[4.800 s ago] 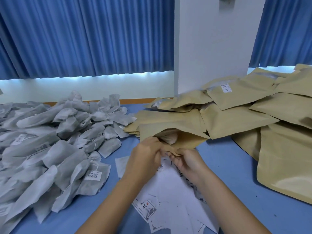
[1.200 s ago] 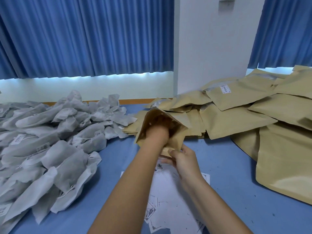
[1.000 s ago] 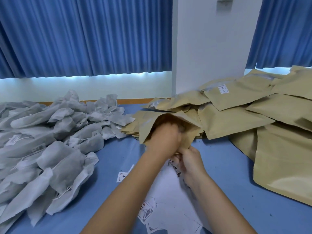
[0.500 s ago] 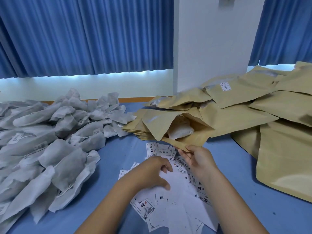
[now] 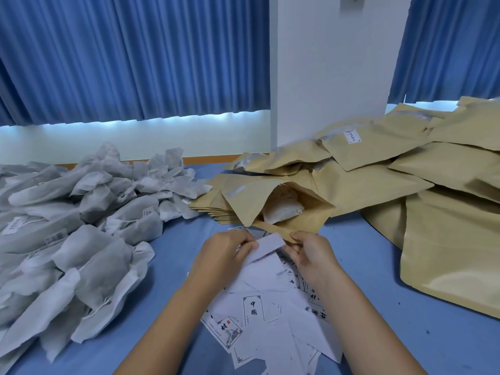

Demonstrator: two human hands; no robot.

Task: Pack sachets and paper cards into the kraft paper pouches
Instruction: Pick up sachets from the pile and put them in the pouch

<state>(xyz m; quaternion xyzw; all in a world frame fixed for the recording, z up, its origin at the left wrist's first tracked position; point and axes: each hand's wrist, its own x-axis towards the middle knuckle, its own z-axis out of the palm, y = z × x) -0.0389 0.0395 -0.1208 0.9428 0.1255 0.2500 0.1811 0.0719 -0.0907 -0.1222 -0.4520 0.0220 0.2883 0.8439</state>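
Head view, sachet (image 5: pixel 281 212) half-hidden inside pouch (image 5: pixel 244 203)

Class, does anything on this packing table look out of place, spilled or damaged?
Nothing looks damaged or spilled. Only the paper cards look untidy: scattered, overlapping at all angles on the blue table. Sachets and pouches sit in loose heaps.

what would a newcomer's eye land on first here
Centre stage, the left hand pinches a white paper card near the mouth of an open kraft pouch, whose lip the right hand holds; a sachet already lies inside. A grey sachet pile fills the left, a heap of kraft pouches the right.
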